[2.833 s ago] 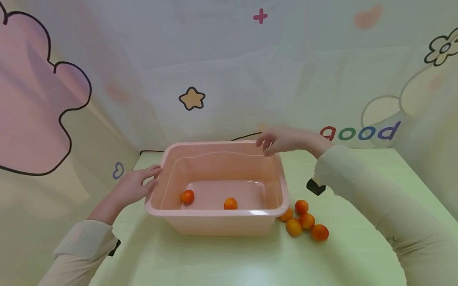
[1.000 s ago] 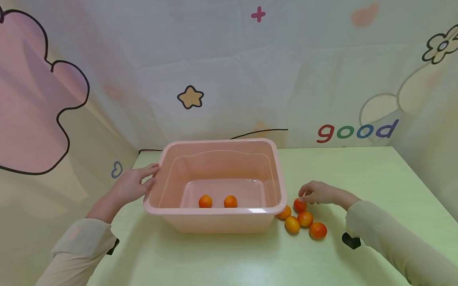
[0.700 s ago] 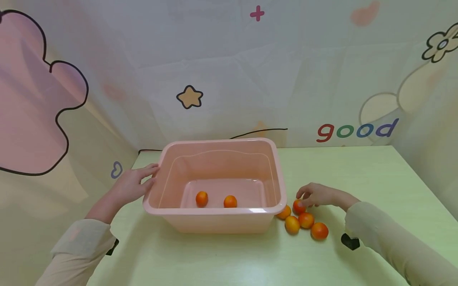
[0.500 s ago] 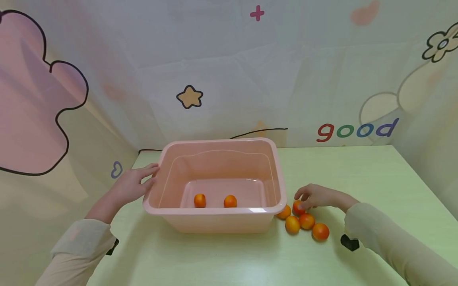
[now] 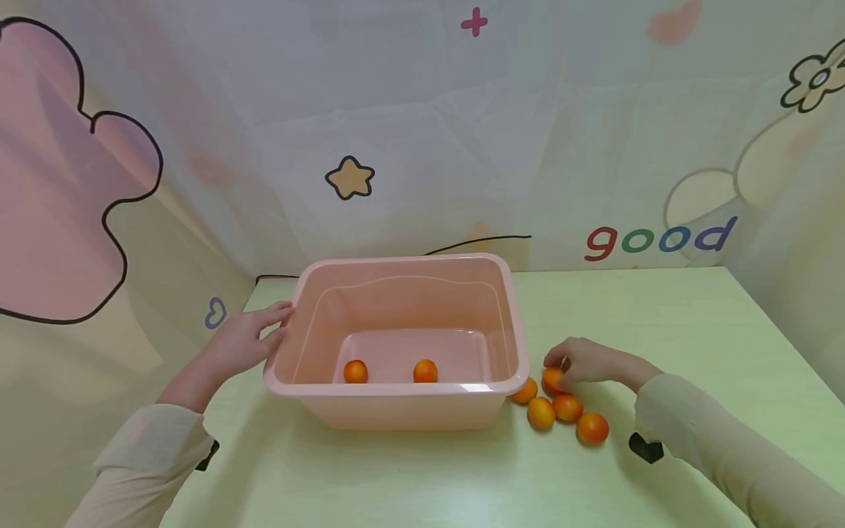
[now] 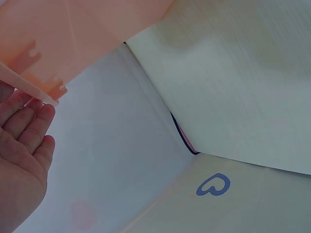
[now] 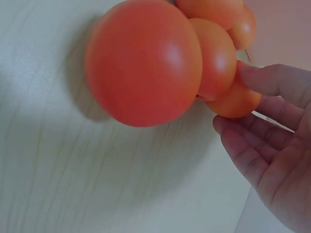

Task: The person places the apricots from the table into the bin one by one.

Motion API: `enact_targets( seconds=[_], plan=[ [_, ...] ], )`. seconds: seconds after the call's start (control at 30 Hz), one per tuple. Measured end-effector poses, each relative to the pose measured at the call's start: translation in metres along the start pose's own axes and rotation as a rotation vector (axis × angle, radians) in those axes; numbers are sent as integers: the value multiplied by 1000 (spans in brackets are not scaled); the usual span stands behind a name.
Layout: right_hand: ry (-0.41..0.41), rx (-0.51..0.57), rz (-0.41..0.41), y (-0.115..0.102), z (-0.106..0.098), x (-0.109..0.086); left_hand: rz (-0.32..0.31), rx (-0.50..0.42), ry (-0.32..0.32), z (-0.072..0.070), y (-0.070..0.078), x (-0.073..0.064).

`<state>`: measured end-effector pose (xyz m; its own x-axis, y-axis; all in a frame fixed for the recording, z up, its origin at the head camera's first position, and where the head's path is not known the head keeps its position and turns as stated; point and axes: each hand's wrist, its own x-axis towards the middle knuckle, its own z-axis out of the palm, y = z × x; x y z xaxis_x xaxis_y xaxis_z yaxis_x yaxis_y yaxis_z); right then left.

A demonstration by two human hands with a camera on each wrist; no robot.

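Observation:
A pink plastic basin (image 5: 396, 387) stands on the pale green table, with two oranges (image 5: 355, 371) (image 5: 425, 370) lying on its floor. Several more oranges (image 5: 540, 413) lie in a cluster on the table at the basin's front right corner. My right hand (image 5: 561, 365) rests on the cluster and pinches the farthest orange (image 5: 551, 380). In the right wrist view that orange (image 7: 235, 99) sits between thumb and fingers (image 7: 272, 80), behind a bigger-looking orange (image 7: 143, 60). My left hand (image 5: 264, 331) lies flat, fingers straight, against the basin's left rim (image 6: 39, 82).
Printed cloth walls with a star (image 5: 350, 178) and the word "good" (image 5: 660, 240) close in the table at the back and both sides. A dark cable (image 5: 475, 242) runs behind the basin. Bare tabletop (image 5: 660, 315) stretches right of the basin and along the front edge.
My right hand came from above the basin's far rim down to the cluster and closed its fingers on one orange. The left orange in the basin rolled about. My left hand stayed put.

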<state>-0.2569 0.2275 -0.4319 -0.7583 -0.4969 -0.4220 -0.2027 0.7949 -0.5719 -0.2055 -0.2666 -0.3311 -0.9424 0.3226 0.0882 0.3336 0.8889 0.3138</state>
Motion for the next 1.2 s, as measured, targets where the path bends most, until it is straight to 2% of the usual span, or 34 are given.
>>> enact_targets(
  seconds=[0.4,0.83,1.2],
  plan=[
    [-7,-57,17,-2,-2,-1,-1,34,-3,0,-3,2],
    [19,-116,3,-1,-3,0,-12,16,-15,0,-2,1],
    [101,-145,-81,-9,-26,-6,-6,22,-7,0,-3,1]
  ],
)
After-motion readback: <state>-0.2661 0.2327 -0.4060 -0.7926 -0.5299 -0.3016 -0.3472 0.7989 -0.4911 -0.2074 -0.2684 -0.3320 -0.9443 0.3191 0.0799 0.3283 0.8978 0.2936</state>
